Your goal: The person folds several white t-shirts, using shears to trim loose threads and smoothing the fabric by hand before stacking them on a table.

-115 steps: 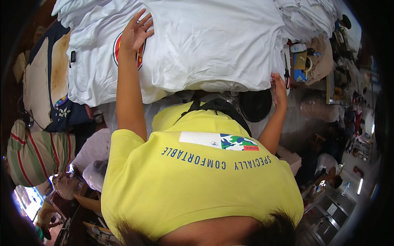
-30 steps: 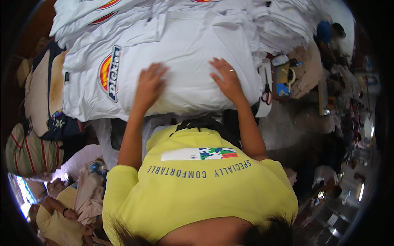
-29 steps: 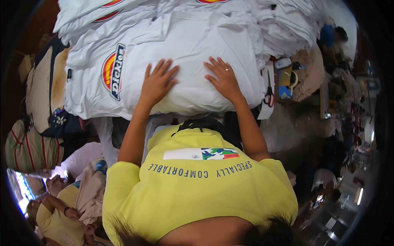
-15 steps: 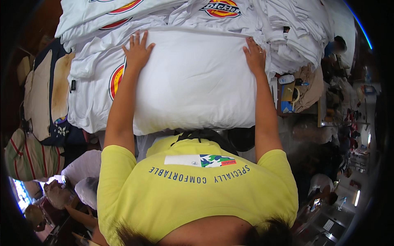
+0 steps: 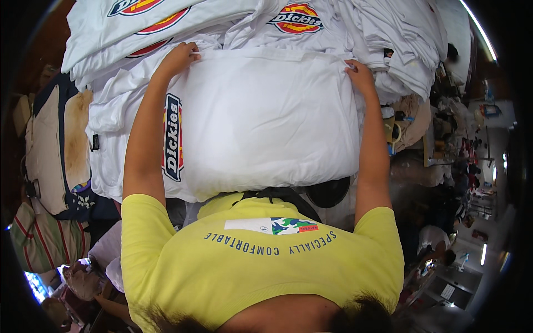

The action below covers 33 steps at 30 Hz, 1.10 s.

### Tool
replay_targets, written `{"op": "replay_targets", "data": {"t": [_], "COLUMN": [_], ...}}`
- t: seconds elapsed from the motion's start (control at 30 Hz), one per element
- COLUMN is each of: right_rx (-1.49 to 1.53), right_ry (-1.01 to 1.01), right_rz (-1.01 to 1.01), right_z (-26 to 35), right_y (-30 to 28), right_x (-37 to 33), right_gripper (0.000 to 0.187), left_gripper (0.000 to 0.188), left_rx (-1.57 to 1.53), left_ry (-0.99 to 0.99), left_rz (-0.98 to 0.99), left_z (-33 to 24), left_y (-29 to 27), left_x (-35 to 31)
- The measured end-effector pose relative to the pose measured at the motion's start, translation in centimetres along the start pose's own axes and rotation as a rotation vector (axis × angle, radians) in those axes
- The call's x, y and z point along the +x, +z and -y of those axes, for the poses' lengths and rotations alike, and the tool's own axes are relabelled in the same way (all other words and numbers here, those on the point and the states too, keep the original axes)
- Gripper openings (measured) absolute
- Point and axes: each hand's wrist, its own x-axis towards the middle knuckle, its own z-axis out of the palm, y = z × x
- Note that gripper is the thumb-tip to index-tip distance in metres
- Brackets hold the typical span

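Note:
A folded white T-shirt (image 5: 272, 116) lies spread in front of me, its plain side up. At its far left corner my left hand (image 5: 182, 57) is closed, thumb and fingers pinching the edge. My right hand (image 5: 361, 76) pinches the far right corner in the same way. Beside my left forearm, a white shirt with a red, yellow and black printed badge (image 5: 172, 139) shows from under the folded one. Beyond the far edge lies another white shirt with a similar badge (image 5: 297, 19).
Folded white shirts (image 5: 105, 41) are stacked at the far left, and a rumpled white pile (image 5: 411, 50) stands at the far right. A padded board with a brown-stained cover (image 5: 78, 133) is on the left. Right of my arm sits a roll of tape (image 5: 396, 132). Another person (image 5: 436, 244) is at lower right.
Both hands lay flat with fingers spread on the shirt; now they pinch its far corners. The hands have moved slightly apart, and more of the badge at left is uncovered.

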Motion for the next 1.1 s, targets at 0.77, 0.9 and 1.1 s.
{"op": "replay_targets", "data": {"t": [0.77, 0.9, 1.1], "right_rx": [0.998, 1.126, 1.239], "right_ry": [0.370, 0.372, 0.308], "right_rz": [-0.224, -0.165, -0.070], "right_z": [0.0, -0.1, -1.1], "right_y": [-2.1, -4.2, -6.5], "right_x": [-3.7, -5.3, -6.5], "right_gripper": [0.020, 0.022, 0.023], "left_gripper": [0.019, 0.019, 0.020], "left_rx": [-0.669, -0.847, -1.031], "left_ry": [-0.179, -0.210, -0.241], "left_rz": [-0.405, -0.374, -0.334], "left_z": [-2.8, -3.9, -5.2], "left_y": [-3.7, -5.3, -6.7], "left_x": [-5.0, -6.6, -8.8]}}
